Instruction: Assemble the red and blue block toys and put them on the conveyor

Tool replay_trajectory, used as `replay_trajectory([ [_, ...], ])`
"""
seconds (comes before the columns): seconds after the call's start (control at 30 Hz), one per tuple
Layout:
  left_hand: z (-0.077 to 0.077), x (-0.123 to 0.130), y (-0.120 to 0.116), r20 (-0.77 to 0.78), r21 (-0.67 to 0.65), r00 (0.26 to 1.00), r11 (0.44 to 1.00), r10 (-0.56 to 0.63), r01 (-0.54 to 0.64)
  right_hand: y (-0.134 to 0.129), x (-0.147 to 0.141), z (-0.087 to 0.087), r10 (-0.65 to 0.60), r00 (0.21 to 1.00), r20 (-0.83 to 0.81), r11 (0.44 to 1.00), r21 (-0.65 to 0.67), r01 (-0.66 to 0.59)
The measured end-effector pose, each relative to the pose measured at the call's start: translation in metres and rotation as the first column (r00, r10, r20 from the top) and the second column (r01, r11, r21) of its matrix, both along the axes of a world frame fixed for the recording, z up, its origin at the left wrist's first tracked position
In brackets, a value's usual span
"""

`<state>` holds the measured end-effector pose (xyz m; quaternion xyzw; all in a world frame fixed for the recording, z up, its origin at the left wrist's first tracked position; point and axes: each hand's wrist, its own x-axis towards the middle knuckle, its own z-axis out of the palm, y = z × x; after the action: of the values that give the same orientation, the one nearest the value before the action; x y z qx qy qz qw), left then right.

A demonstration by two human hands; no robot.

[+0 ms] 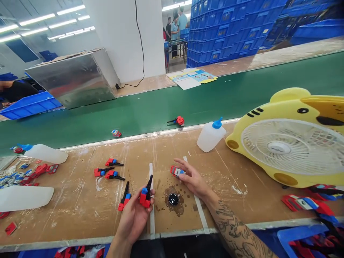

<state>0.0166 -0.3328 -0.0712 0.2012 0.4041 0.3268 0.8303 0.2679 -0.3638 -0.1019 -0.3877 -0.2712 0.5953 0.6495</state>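
My left hand [137,215] is closed round a red and blue toy part [145,195] with a black rod pointing up. Another such part [124,199] lies against the outer side of that hand. My right hand [192,179] pinches a small red, white and blue piece [176,171] between thumb and fingers. Below that piece a small round black dish [173,199] sits on a wet patch of the brown table [225,208]. Several red and blue parts with black rods [113,174] lie to the left of my hands.
A white bottle with blue cap [211,137] stands ahead, beside a yellow fan [279,147]. More bottles [27,197] and a pile of pieces [24,177] lie at the left. The green conveyor [145,111] carries a few parts. People stand far behind.
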Motion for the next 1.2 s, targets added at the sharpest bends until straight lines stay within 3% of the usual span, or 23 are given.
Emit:
replay_trajectory([
  [0.13,0.010,-0.006,-0.005,0.038,-0.012,0.998,0.999,-0.050,0.051,0.001,0.001,-0.003,0.004,0.999,-0.037,1.000,-0.003,-0.004],
  [0.33,0.010,-0.005,-0.006,0.023,0.016,0.983,0.983,-0.182,0.182,0.001,0.003,-0.009,-0.003,0.998,-0.069,1.000,0.003,0.004],
  [0.53,0.020,-0.009,-0.003,0.122,0.063,0.958,0.965,-0.261,0.255,0.001,0.004,-0.011,0.004,0.997,-0.079,1.000,0.017,-0.003],
  [0.7,0.017,-0.014,-0.009,0.059,0.084,0.968,0.968,-0.243,0.238,0.002,0.004,-0.010,0.004,0.997,-0.083,1.000,-0.002,-0.004],
  [0.9,0.013,-0.024,-0.007,0.129,0.096,0.961,0.968,-0.245,0.234,0.002,0.003,-0.009,0.000,0.996,-0.090,1.000,0.009,0.001],
  [1.03,0.003,-0.041,-0.010,-0.033,0.180,0.985,0.969,-0.167,0.170,0.003,0.003,-0.009,0.000,0.996,-0.091,1.000,0.007,0.000],
  [1.13,-0.002,-0.047,-0.009,-0.266,0.347,0.952,0.906,-0.153,0.243,0.003,0.003,-0.009,-0.001,0.995,-0.097,1.000,0.006,0.002],
  [1.17,-0.001,-0.046,-0.008,-0.353,0.434,0.922,0.845,-0.158,0.311,0.004,0.003,-0.009,0.000,0.995,-0.101,1.000,0.006,0.001],
  [1.2,0.001,-0.043,-0.006,-0.447,0.531,0.880,0.743,-0.162,0.407,0.004,0.003,-0.010,0.002,0.995,-0.104,1.000,0.006,-0.002],
])
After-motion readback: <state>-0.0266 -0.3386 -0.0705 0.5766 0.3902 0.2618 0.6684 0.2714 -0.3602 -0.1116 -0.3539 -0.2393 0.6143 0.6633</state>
